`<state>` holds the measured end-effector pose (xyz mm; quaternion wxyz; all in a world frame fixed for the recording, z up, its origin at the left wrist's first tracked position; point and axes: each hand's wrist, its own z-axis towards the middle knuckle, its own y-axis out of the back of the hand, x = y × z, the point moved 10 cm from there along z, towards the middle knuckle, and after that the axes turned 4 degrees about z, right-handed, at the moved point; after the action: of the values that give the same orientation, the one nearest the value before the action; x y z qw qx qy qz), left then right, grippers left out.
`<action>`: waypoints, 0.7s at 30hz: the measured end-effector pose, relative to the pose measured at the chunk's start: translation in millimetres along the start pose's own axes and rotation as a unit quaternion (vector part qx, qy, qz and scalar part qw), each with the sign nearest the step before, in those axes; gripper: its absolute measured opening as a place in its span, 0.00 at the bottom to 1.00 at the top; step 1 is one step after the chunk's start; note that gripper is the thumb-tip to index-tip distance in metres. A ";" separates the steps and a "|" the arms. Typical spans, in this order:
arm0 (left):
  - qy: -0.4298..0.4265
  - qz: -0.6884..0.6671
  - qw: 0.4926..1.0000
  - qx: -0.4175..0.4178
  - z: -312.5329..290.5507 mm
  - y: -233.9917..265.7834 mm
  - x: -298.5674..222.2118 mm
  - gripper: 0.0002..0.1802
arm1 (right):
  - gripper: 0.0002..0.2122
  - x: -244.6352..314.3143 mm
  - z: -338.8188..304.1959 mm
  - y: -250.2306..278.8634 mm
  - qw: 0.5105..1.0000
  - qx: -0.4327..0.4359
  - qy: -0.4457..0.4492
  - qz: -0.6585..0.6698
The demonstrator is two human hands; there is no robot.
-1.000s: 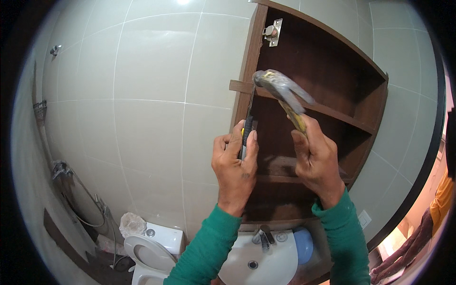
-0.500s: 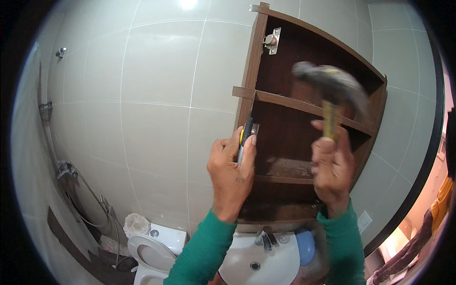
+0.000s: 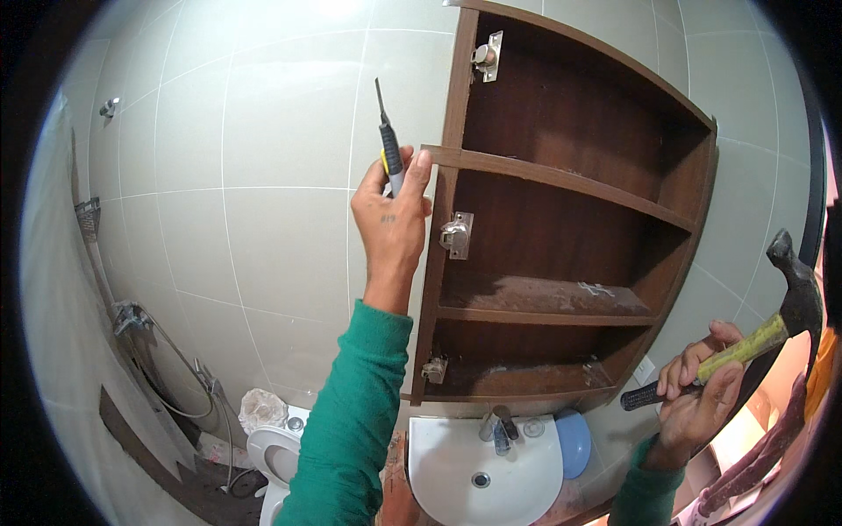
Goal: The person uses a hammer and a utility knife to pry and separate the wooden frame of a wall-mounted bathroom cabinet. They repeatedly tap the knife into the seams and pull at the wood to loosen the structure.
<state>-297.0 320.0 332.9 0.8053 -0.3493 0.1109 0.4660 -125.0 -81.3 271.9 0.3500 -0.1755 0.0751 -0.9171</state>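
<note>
My left hand [image 3: 390, 232] is raised in front of the tiled wall, just left of the cabinet frame. Its fingers close round a snap-off utility knife [image 3: 391, 153] with a black and grey handle, the thin blade out and pointing up. Low at the right, my right hand [image 3: 688, 408] grips a claw hammer [image 3: 745, 346] by its yellow and black handle, the dark head toward the right rim. Between the hands hangs a doorless brown wooden wall cabinet [image 3: 570, 180]. A short wood end [image 3: 431, 156] juts from its left side, close to my left fingertips.
Metal hinges [image 3: 457, 236] sit along the cabinet's left side. Below are a white washbasin [image 3: 482, 456] with a tap [image 3: 502, 430], a blue plastic item [image 3: 574, 445] and a toilet [image 3: 276, 456]. A shower hose [image 3: 189, 408] and pale curtain [image 3: 61, 307] are at left; a doorway is at right.
My left hand with the knife has moved up and left, off the cabinet's side. The hammer in my right hand has swung from before the cabinet down to the far right.
</note>
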 end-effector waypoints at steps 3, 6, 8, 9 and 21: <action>-0.013 -0.001 1.000 0.006 2.9 -7.7 -1.4 0.18 | 0.30 -0.3 -4.1 22.5 1.000 0.005 0.008 -0.030; -0.021 0.006 1.000 0.007 -0.3 -7.6 -2.6 0.14 | 0.29 -3.5 -6.2 36.8 0.999 -0.001 0.003 -0.035; -0.060 0.066 0.996 -0.009 -10.5 -11.0 -18.0 0.12 | 0.29 -7.2 -10.1 48.1 0.999 -0.009 -0.010 -0.029; -0.094 0.125 0.987 -0.027 -21.7 -13.9 -32.6 0.11 | 0.29 -8.8 -12.0 52.5 0.999 -0.012 -0.016 -0.025; -0.414 0.249 0.874 -0.051 -59.6 -11.6 -59.8 0.11 | 0.26 -22.7 -29.0 82.9 0.996 -0.067 -0.066 -0.008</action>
<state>-311.0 236.4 324.8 0.6160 -0.1261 -0.1733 0.7580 -69.0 -127.3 217.4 0.3343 -0.2589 0.1118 -0.8993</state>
